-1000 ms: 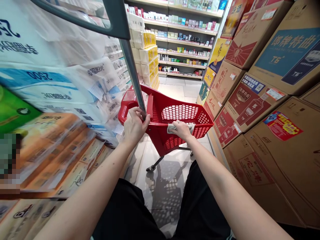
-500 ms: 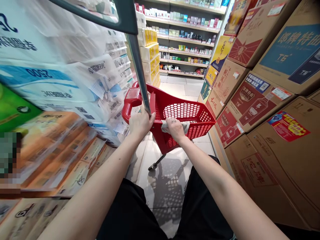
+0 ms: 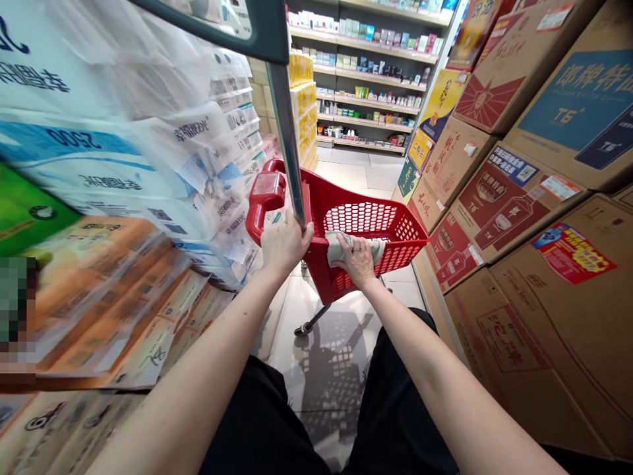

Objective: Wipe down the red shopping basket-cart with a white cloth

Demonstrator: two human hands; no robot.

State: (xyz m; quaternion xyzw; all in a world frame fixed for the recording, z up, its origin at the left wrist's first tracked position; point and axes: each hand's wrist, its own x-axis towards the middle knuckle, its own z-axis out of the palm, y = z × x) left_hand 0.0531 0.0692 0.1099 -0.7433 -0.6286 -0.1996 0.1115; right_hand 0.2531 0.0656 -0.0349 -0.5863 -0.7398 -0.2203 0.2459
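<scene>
A red plastic shopping cart with a perforated basket stands in front of me, turned toward the right. My left hand is closed around the cart at the foot of its metal pole, beside the red looped handle. With my right hand I press a pale grey cloth onto the basket's near rim. The cloth drapes over that rim, and the fingers lie across it. Above, a dark grey plastic piece tops the pole.
Wrapped paper packs are stacked high on the left, with orange packs lower down. Printed cardboard boxes form a wall on the right. Stocked shelves stand beyond the tiled floor.
My right hand and the cloth have slid slightly right along the rim, and the fingers have spread. The pole, handle and my left hand appear slightly farther right.
</scene>
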